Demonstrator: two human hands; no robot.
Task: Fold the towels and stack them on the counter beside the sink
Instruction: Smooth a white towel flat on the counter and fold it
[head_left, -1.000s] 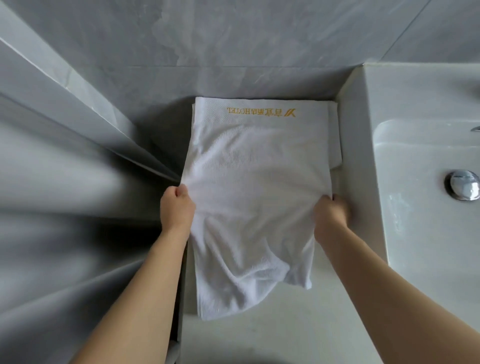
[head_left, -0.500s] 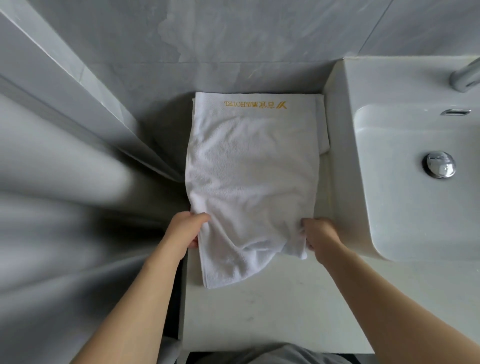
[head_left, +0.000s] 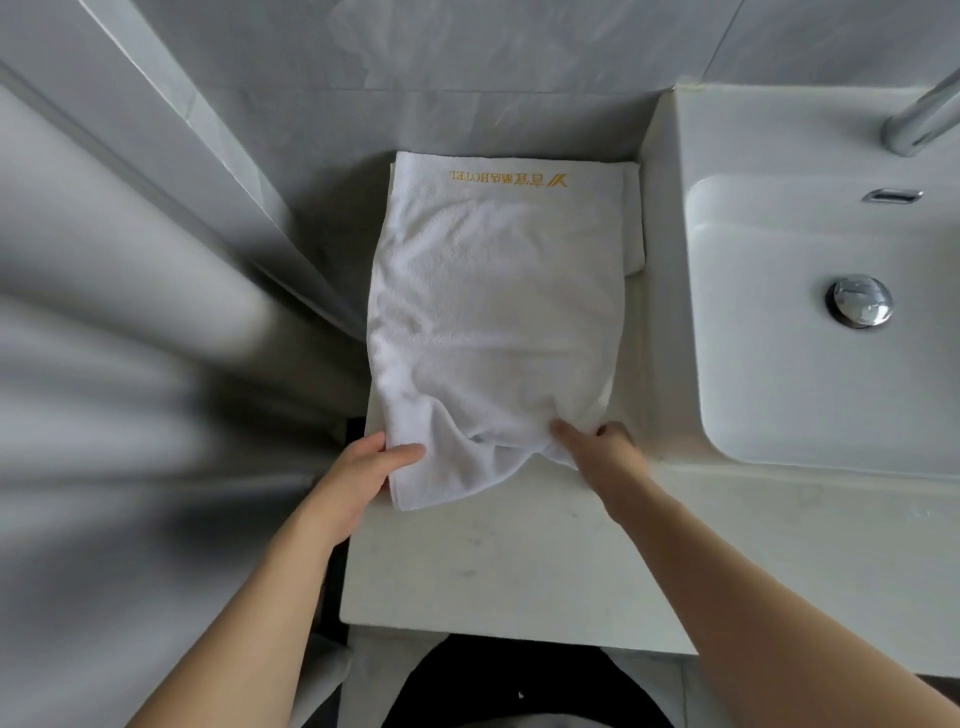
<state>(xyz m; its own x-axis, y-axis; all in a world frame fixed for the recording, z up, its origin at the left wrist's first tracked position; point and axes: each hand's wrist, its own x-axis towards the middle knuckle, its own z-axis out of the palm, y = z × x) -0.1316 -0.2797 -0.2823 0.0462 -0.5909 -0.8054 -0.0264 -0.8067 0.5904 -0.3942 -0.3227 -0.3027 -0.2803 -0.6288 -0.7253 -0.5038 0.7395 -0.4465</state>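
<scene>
Lying lengthwise up the middle of the frame, one white towel (head_left: 493, 322) runs from the tiled wall (head_left: 467, 62) at its top edge down toward the person, its long axis vertical in the picture. Its gold lettering (head_left: 509, 180) sits along the top edge, upside down to the viewer. A second folded towel (head_left: 635, 218) shows only as a strip past its upper right side, so two towels are in view, the top one covering most of the other.

Two hands work the lower end. The left hand (head_left: 363, 480), at lower centre-left, pinches the towel's lower left corner, thumb on top of the cloth. The right hand (head_left: 597, 449) grips the bunched lower right corner, fingers curled into the fabric. Between them the lower edge sags and wrinkles.

Both towels rest on the bench (head_left: 493, 571), which is narrow: its left edge runs right beside the towel's left side, with a dark gap below. The sink (head_left: 810, 364) wall rises just beside the towel's right side. Bare bench lies below the towel, down to the front edge at lower centre. One drain plug (head_left: 860, 300) sits in the basin at right, and one tap (head_left: 922, 117) enters at the upper right corner.
</scene>
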